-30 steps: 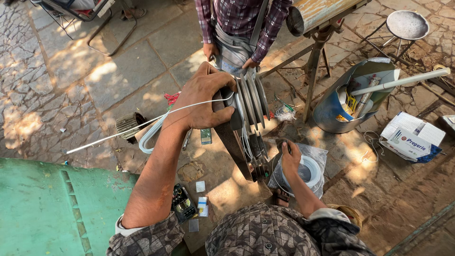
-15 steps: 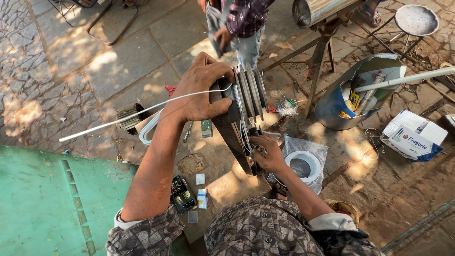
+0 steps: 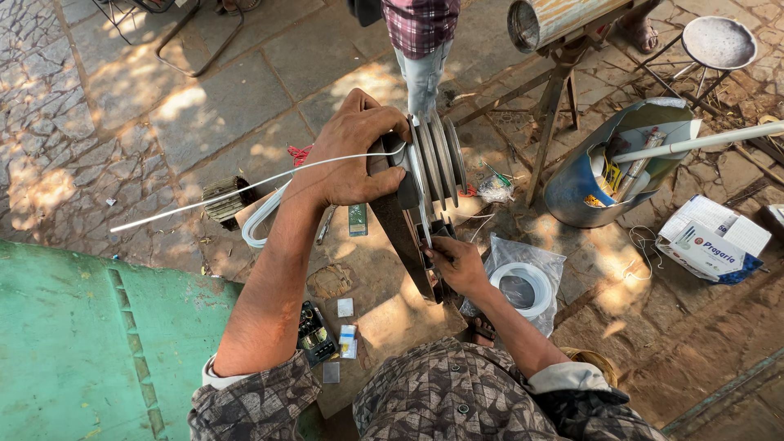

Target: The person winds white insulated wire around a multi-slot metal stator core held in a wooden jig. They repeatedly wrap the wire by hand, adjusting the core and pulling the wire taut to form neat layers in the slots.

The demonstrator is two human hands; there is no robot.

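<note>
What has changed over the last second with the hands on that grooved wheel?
The right hand left the bagged white roll on the ground and moved up to the dark stand just below the grooved wheel. The standing person stepped back. The left hand stays on the wheel, pinning the white strip.

white-blue carton [image 3: 712, 241] right; clear bag [image 3: 523, 278] centre

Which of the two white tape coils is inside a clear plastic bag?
The round coil beside the right hand; the looped strip below the left hand lies bare.
</note>
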